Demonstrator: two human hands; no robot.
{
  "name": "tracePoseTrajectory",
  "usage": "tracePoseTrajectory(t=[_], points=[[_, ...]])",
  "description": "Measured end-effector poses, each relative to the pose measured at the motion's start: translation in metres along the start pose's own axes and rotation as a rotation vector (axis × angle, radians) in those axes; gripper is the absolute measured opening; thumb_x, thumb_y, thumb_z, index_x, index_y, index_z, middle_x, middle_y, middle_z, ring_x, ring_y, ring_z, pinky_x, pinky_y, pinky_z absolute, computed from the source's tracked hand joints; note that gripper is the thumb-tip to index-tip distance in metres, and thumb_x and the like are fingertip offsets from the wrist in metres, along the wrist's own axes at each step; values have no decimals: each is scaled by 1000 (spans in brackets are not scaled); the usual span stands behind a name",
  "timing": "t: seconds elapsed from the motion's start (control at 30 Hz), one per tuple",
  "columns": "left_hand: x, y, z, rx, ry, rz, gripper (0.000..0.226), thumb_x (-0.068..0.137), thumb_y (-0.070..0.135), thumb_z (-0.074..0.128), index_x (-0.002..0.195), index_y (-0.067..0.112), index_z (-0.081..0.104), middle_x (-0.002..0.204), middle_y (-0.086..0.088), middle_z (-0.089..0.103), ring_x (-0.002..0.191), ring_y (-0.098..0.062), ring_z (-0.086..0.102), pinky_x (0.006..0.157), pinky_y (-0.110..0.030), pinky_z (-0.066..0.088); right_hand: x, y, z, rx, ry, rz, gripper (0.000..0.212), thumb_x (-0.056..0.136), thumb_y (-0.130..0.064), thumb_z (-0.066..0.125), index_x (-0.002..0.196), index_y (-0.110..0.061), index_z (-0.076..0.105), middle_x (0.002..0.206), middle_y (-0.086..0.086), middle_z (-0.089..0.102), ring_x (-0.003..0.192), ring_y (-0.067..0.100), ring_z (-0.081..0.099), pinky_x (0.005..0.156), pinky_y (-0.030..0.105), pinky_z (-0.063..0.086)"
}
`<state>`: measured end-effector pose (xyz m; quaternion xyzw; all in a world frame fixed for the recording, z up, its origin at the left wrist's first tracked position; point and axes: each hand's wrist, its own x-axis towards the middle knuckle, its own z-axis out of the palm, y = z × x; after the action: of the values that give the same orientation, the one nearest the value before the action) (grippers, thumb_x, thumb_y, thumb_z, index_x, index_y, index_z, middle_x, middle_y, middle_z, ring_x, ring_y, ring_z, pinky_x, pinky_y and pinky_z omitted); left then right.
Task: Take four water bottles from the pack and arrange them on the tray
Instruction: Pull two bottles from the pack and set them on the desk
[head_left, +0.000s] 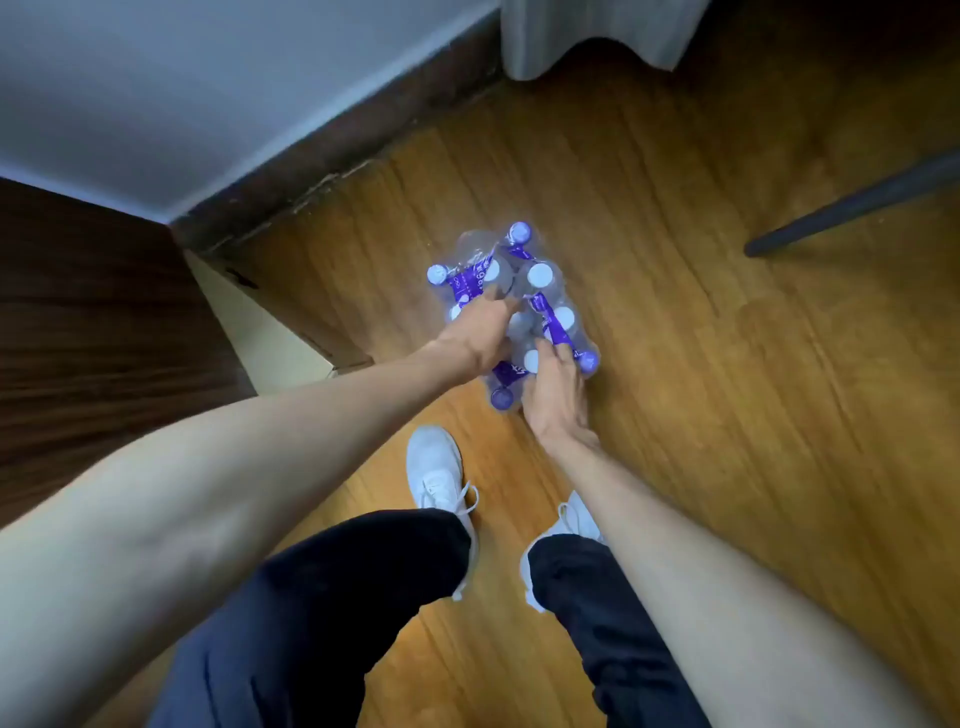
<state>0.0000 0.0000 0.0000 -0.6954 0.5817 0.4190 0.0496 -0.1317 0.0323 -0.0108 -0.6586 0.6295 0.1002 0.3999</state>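
Observation:
A shrink-wrapped pack of water bottles (540, 280) with white caps and purple labels stands on the wooden floor ahead of my feet. My left hand (480, 332) reaches into the pack's left side, fingers curled among the bottle tops. My right hand (556, 395) rests on the near right side, fingers pressed on the wrap and bottles. Both hands grip the pack; whether a single bottle is held I cannot tell. No tray is in view.
A dark wooden cabinet (93, 322) stands at the left, with a cream panel beside it. A dark skirting board (332, 156) runs along the wall. A dark furniture leg (852, 202) slants at the right. A curtain (597, 36) hangs at the back. My white shoes (436, 473) are below the pack.

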Motion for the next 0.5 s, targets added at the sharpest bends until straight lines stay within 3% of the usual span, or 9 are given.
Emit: tracePoseTrajectory(t=[0.1,0.3,0.5], points=[[16,-4,9,78,-7,26,52,85,1,59,135,12,53,128,-19,47,116,-40,53,93,-40,45,14,1,10,-92,41,-27,41,89,1,55,130,-10,55,131,16,46,110,42,62,93,45,49],[31,0,20,217,140,96,37,85,-1,58,121,3,55,127,-17,49,116,-36,48,96,-39,38,22,-3,13,-197,70,-38,34,88,1,60,120,-10,54,126,15,48,96,38,69,79,44,53],[12,5,16,93,124,56,31,78,-5,61,107,3,58,114,-14,51,102,-32,48,74,-28,29,11,-2,-2,30,77,13,28,86,-3,64,113,-6,59,123,15,53,99,41,65,82,45,55]])
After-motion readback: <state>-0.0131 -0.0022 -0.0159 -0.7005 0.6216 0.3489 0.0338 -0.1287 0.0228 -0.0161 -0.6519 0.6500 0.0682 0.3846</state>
